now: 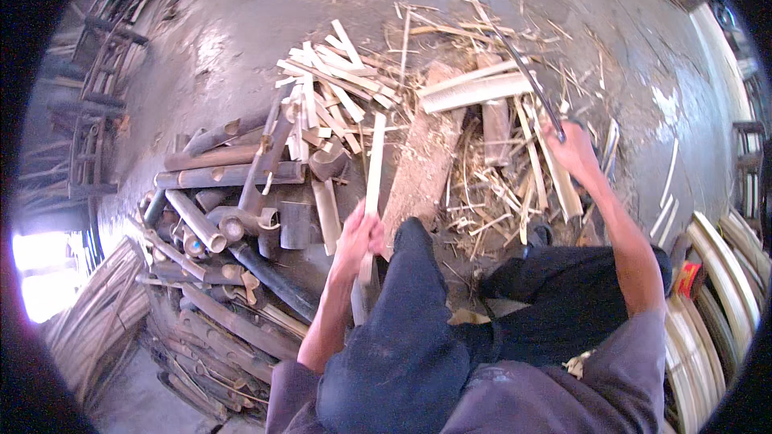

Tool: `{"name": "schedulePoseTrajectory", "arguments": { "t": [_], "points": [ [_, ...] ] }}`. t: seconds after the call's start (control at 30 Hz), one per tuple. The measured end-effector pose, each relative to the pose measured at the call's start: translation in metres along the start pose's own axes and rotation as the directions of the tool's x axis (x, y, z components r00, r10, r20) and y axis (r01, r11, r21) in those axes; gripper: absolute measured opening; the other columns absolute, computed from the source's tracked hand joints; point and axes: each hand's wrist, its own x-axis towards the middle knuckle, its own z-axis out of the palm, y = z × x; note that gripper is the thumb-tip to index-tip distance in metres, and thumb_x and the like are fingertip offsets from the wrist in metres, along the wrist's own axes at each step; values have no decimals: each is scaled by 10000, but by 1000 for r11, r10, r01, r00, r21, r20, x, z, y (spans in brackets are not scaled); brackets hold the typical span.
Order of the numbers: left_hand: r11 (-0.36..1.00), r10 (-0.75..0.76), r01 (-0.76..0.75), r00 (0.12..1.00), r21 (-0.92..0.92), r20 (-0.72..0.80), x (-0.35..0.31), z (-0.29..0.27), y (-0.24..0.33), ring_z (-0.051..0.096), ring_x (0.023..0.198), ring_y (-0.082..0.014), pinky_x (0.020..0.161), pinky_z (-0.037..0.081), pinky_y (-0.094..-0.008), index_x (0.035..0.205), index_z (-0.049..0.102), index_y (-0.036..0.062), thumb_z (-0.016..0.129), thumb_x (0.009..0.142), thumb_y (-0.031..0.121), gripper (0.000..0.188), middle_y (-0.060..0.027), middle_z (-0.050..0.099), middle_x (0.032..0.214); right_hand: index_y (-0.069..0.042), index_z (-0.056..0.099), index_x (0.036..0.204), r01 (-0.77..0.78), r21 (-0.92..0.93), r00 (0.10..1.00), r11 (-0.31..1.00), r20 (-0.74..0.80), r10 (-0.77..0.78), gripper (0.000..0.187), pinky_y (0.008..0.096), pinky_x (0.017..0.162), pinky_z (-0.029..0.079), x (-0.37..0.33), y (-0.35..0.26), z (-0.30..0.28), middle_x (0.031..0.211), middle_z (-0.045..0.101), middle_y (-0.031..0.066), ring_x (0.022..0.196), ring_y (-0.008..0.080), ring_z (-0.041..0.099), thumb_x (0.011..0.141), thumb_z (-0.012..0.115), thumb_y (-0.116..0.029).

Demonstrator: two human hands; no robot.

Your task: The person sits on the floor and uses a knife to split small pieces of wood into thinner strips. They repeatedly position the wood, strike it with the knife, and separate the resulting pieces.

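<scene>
My left hand [359,239] is closed round a pale split bamboo strip [375,162], which stands up past my fist, its lower end showing beneath. At the right, my right hand [572,149] grips a long, thin, dark curved blade [527,71] that slants up and to the left; its handle is hidden in my fist. Between my hands lies a worn wooden plank [420,162] dusted with shavings. Wider split bamboo pieces [476,95] rest across its far end, below the blade. A heap of cut pale strips [342,84] lies ahead of my left hand.
Bamboo poles and short tubes [233,175] are stacked at the left. Shavings and slivers [486,201] litter the floor right of the plank. Long split bamboo lengths [698,345] stand near my right elbow. Wooden racks [100,72] line the far left.
</scene>
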Motion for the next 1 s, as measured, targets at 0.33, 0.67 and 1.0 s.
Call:
{"name": "schedulePoseTrajectory", "arguments": {
  "t": [0.33,0.67,1.0],
  "points": [
    [278,745,-337,667,900,20,237,0,96,545,1142,-398,962,442,-439,1284,528,12,590,883,285,489,-270,567,1213,-41,594,1233,-247,394,965,885,187,186,418,330,778,509,-104,-66,5,946,679,146,835,200,652,838,644,-169],
    [295,601,-384,786,875,143,308,54,24,668,790,-369,729,529,-434,1041,643,-13,712,776,183,337,-235,666,826,-39,415,1367,474,668,871,574,-452,-193,520,189,661,427,-18,-183,35,887,555,17,757,67,528,882,603,-28],
    [933,340,-349,935,-90,-105,180,12,46,656,829,-165,735,529,-276,995,598,12,627,897,162,181,-117,672,989,-47,552,1200,-55,641,991,766,-60,122,381,322,653,478,-75,-110,165,789,587,67,696,144,571,841,666,-104]
  ]
}}
